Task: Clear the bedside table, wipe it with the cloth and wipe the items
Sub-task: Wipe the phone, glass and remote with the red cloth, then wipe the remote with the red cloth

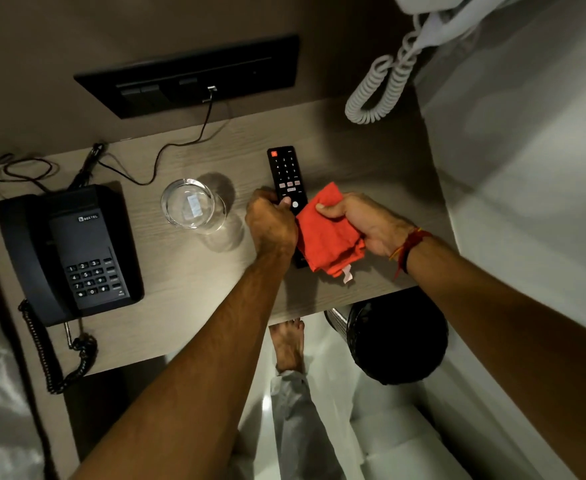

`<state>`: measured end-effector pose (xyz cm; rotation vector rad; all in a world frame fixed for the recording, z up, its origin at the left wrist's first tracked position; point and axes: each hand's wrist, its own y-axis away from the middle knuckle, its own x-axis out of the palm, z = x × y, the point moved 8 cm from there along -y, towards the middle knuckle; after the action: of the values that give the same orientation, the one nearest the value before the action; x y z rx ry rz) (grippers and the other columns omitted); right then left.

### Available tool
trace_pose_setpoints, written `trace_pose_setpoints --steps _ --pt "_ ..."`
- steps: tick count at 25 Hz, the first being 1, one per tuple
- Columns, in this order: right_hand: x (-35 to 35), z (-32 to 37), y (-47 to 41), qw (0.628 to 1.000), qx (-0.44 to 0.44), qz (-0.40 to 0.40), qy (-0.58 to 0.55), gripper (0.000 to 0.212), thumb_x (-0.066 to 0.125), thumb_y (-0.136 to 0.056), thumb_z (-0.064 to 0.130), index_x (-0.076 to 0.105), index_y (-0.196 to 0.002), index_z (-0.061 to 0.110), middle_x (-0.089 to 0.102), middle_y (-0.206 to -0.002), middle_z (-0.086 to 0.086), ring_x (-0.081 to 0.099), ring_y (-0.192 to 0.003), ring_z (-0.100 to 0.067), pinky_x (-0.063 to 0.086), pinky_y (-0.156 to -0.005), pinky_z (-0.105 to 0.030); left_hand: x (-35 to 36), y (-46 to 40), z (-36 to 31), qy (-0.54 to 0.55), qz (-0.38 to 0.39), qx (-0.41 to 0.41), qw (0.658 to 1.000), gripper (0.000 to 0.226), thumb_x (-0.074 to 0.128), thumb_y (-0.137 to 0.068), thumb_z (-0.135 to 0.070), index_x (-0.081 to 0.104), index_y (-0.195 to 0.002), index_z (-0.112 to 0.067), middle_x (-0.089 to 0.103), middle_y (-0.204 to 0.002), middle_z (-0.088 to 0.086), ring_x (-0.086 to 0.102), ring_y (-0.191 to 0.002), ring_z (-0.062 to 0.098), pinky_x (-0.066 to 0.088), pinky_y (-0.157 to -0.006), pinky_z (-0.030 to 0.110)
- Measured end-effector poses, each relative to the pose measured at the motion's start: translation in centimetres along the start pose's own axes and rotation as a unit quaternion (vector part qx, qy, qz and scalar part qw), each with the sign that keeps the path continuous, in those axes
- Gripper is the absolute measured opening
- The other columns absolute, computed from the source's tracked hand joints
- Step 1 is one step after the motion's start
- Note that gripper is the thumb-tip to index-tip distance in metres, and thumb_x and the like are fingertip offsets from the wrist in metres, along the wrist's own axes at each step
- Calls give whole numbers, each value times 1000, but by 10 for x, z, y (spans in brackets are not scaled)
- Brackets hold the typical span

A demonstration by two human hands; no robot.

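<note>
A black TV remote [285,171] lies on the light wooden bedside table [194,282], right of centre. My left hand [271,223] grips the remote at its middle, thumb on the buttons. My right hand [364,225] holds a folded red cloth [329,233] against the remote's lower half, which the cloth hides. An empty clear glass [194,206] stands upright just left of my left hand. A black desk phone [69,251] with a coiled cord sits at the table's left end.
A black switch panel [187,77] with a plugged cable is on the wall behind. A white coiled cord [385,84] hangs at the upper right. A dark waste bin [395,341] stands under the table's right edge, beside my bare foot [288,344].
</note>
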<state>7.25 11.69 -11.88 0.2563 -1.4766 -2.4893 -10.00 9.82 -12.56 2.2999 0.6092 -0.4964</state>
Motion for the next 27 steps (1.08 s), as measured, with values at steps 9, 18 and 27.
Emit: trace_pose_setpoints --steps 9,18,27 --pt "-24 -27 85 947 -90 -67 -301 37 63 -98 20 64 -131 4 70 -130 -22 68 -118 -39 53 -103 -60 9 89 -42 114 263 -8 958 58 47 -101 -61 77 -108 -12 80 -104 13 77 -97 25 62 -83 35" --pt "-80 -186 312 854 -193 -343 -341 33 66 -98 14 62 -129 2 70 -127 -23 68 -117 -41 54 -104 -58 24 307 -33 25 491 116 863 33 75 -92 -14 71 -122 0 77 -115 19 75 -97 29 61 -87 41" --pt "-101 -432 568 690 -66 -668 -271 34 68 -92 18 59 -125 20 66 -102 10 63 -89 -8 47 -79 -20 50 616 57 -134 609 277 731 36 73 -94 -28 65 -128 -18 72 -108 -7 69 -91 5 57 -77 19"
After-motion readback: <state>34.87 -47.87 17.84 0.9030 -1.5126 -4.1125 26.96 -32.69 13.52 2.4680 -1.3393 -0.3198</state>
